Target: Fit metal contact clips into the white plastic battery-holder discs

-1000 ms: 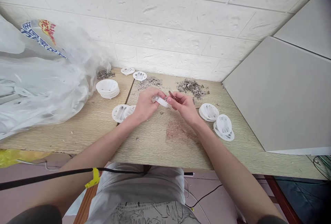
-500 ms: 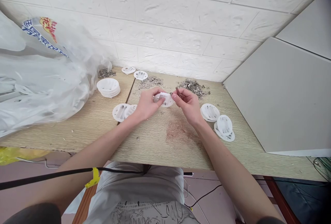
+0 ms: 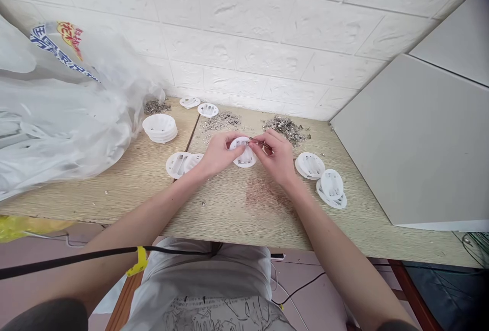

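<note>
The left hand is closed on a white round plastic holder, pinching its left rim just above the middle of the table. The right hand grips slim tweezers, their tip now on the holder's upper rim. A second ago the holder was tilted edge-on and the tweezers stood off it; now its open face is up and the tool has come in, so fitting seems under way. More holders lie right, a stack left, metal bits near the far edge, a plastic bag by the white brick wall.
</note>
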Motion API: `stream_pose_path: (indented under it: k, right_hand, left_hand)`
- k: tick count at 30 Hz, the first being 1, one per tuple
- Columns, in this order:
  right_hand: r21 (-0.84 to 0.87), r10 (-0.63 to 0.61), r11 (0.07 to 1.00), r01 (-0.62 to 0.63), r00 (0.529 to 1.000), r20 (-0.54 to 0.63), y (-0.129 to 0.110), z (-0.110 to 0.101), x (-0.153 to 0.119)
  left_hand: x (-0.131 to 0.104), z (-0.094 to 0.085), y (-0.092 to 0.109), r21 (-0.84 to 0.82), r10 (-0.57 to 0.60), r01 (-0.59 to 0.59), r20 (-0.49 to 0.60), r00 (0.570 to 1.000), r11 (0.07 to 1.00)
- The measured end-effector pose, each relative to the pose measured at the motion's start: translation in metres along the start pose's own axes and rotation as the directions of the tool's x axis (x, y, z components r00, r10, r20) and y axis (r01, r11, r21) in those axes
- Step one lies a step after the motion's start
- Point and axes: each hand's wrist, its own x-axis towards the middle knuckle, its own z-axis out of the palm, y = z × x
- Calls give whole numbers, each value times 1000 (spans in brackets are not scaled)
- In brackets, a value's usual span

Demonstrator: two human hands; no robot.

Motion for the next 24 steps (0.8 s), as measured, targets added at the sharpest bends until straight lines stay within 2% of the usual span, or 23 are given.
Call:
stream_pose_path:
  k: [5, 8, 13, 20, 24]
  right_hand:
    - [9, 17, 1000, -17, 1000, -18, 2, 2, -1]
    - [34, 46, 998, -45, 999, -23, 2, 2, -1]
    - [51, 116, 992, -115, 993, -28, 0, 2, -2]
    - [46, 142, 989, -141, 990, 0, -3, 1, 0]
    - [97, 202, 974, -202, 979, 19, -3, 1, 1]
  left_hand:
    - [-1, 2, 3, -52, 29, -26, 54, 998, 998]
    - [-2, 2, 3, -93, 8, -2, 68, 998, 996]
    - [-2, 1, 3, -133, -73, 79, 50, 996, 988]
    - [-2, 1, 3, -105, -88, 90, 25, 996, 990]
    - [-2, 1, 3, -120, -90, 93, 31, 995, 988]
